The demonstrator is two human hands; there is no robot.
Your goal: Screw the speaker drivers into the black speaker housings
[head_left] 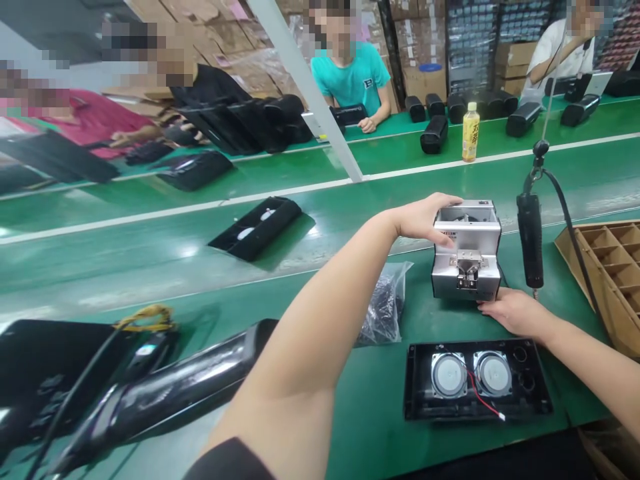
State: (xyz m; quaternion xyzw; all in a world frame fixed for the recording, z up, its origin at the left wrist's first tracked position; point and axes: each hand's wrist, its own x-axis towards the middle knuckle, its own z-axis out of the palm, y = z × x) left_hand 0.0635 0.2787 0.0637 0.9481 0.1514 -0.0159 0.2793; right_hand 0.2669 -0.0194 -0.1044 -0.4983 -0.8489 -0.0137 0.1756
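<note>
A: State the location of the silver unit (pixel 467 257).

B: Held at the right of the view, above or on the green desk (pixel 370 413), just behind the black speaker panel (pixel 460 407). Impossible to tell if lifted or resting.

A: Describe the left grip (pixel 423 217).

B: Clasped on the upper left part of the silver unit, with the thumb on the front face and the fingers over the top edge.

A: Describe the right grip (pixel 515 312).

B: Set against the lower right corner of the same unit, with fingertips at the underside of the base. Partly hidden; impossible to tell if pinching or only supporting.

A: List items around the unit.

B: In front, note the speaker panel, lying on the desk and fitted with two round speaker cones (pixel 494 375), a red lead (pixel 481 395) and a white connector (pixel 501 416). To the left, note a clear plastic bag (pixel 384 307) of dark contents, partly covered by the left forearm. To the right, note a black power tool (pixel 530 240), hanging upright, and farther right a divided cardboard box (pixel 617 327).

A: List items on the far side.

B: Note a yellow-labelled bottle (pixel 470 133), standing upright, a black housing (pixel 275 230) farther left, and a co-worker in a turquoise shirt (pixel 353 83).
</note>
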